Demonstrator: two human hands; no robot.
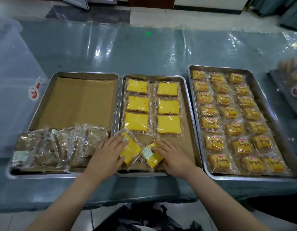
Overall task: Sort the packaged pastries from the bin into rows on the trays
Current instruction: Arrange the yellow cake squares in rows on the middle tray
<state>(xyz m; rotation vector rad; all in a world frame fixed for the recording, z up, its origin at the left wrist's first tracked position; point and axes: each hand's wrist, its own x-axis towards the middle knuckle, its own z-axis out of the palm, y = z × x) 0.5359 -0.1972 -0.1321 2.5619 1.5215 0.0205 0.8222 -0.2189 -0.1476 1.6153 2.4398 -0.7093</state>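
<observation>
Three steel trays stand side by side. The middle tray point(189, 104) holds several wrapped yellow cake slices point(137, 104) in two columns. At its near end two more yellow slices lie tilted. My left hand point(106, 155) rests with straight fingers on the left one point(130, 150). My right hand point(172, 155) lies with straight fingers on the right one point(152, 155). The left tray point(44, 100) has brown paper and a loose heap of wrapped brown slices point(61, 145) at its near end. The right tray point(259, 84) carries rows of small orange-labelled buns point(231, 112).
Clear plastic sheeting covers the blue-green table point(144, 52). More packaged pastries point(291, 80) lie at the far right edge. A red and white sticker point(35, 90) sits left of the left tray. A dark bag point(144, 219) lies on the floor below me.
</observation>
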